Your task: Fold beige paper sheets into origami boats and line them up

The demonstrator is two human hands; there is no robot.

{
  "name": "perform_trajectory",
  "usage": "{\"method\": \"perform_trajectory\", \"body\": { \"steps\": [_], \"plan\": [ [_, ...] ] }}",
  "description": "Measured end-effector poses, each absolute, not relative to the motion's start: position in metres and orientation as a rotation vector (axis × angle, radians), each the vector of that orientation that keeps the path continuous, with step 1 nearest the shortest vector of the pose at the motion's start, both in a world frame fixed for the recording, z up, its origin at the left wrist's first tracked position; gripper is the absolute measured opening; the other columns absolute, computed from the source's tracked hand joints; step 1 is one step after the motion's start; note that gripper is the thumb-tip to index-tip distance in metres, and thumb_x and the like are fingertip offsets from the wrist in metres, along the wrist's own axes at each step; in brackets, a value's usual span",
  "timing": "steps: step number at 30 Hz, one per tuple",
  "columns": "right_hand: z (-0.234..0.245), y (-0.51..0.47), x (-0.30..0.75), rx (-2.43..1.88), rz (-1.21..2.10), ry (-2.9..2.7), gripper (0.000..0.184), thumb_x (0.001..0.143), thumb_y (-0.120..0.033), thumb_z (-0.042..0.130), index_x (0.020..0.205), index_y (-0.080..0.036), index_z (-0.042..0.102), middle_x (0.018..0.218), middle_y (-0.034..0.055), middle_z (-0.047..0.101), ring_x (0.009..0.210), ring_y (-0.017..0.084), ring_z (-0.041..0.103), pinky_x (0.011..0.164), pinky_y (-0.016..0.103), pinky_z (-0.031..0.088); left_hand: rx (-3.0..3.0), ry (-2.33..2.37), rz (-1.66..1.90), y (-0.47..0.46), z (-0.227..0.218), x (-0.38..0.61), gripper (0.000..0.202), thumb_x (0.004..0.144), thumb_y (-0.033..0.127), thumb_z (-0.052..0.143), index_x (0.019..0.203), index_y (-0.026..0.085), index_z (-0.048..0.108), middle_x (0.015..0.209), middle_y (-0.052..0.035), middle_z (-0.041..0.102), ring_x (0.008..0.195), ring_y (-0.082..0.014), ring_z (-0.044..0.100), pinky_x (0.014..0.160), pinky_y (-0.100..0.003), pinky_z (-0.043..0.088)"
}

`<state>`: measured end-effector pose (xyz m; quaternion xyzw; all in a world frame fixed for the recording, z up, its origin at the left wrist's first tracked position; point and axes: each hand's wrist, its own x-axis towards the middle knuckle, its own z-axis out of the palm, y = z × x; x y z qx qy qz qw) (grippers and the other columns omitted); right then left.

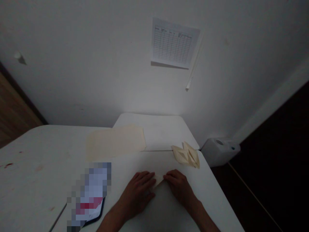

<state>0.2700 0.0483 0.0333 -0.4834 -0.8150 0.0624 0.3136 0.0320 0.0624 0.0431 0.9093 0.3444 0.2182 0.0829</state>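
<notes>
Both hands rest on a white table near its front right part. My left hand lies flat, fingers stretched out together, pressing down on a pale sheet of paper whose folded corner shows between the two hands. My right hand lies flat on the same sheet, fingertips almost meeting those of the left. Most of the sheet blends with the tabletop or is hidden under the hands.
Folded cream paper shapes lie just beyond my right hand. A cream sheet stack sits further back. A blurred-out flat item lies at my left. A white box stands on the dark floor at right; a printed table hangs on the wall.
</notes>
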Motion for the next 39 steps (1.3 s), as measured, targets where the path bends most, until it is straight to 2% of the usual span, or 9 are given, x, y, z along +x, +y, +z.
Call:
{"method": "perform_trajectory", "body": {
  "steps": [6, 19, 26, 35, 39],
  "plan": [
    [0.040, 0.043, 0.268, -1.230, 0.220, -2.214, 0.035, 0.085, 0.000, 0.052, 0.107, -0.023, 0.067, 0.098, 0.0058, 0.065, 0.093, 0.019, 0.056, 0.083, 0.031, 0.049, 2.703, 1.037, 0.597, 0.063, 0.041, 0.031, 0.051, 0.078, 0.020, 0.067, 0.126, 0.029, 0.055, 0.136, -0.0044, 0.055, 0.119, -0.0295, 0.053, 0.098, -0.053, 0.045],
    [0.050, 0.036, 0.264, -1.231, 0.258, -2.226, 0.025, 0.085, -0.006, 0.051, 0.098, -0.021, 0.066, 0.099, 0.0078, 0.061, 0.096, 0.021, 0.053, 0.083, 0.035, 0.048, 2.744, 1.000, 0.582, 0.061, 0.047, 0.033, 0.028, 0.080, 0.019, 0.067, 0.107, 0.026, 0.067, 0.131, -0.0050, 0.060, 0.114, -0.0289, 0.055, 0.093, -0.048, 0.050],
    [0.050, 0.036, 0.264, -1.215, 0.244, -2.214, 0.025, 0.084, -0.006, 0.052, 0.098, -0.021, 0.066, 0.099, 0.0077, 0.061, 0.095, 0.020, 0.053, 0.085, 0.036, 0.048, 2.728, 0.986, 0.673, 0.060, 0.046, 0.031, 0.024, 0.082, 0.021, 0.066, 0.105, 0.027, 0.069, 0.129, -0.0053, 0.060, 0.114, -0.0278, 0.056, 0.093, -0.047, 0.050],
    [0.054, 0.034, 0.262, -1.246, 0.207, -2.251, 0.030, 0.086, -0.009, 0.051, 0.110, -0.021, 0.062, 0.101, 0.0087, 0.060, 0.096, 0.021, 0.052, 0.084, 0.037, 0.047, 2.705, 0.983, 0.709, 0.060, 0.042, 0.030, 0.023, 0.081, 0.020, 0.066, 0.104, 0.027, 0.069, 0.130, -0.0041, 0.060, 0.114, -0.0273, 0.054, 0.093, -0.046, 0.051],
    [0.058, 0.033, 0.258, -1.320, 0.184, -2.287, 0.033, 0.087, -0.014, 0.053, 0.118, -0.024, 0.059, 0.105, 0.0088, 0.058, 0.098, 0.023, 0.051, 0.088, 0.040, 0.045, 2.764, 0.978, 0.692, 0.059, 0.046, 0.032, 0.025, 0.083, 0.020, 0.064, 0.107, 0.027, 0.068, 0.129, -0.0045, 0.061, 0.111, -0.0279, 0.056, 0.093, -0.049, 0.050]
  ]
}}
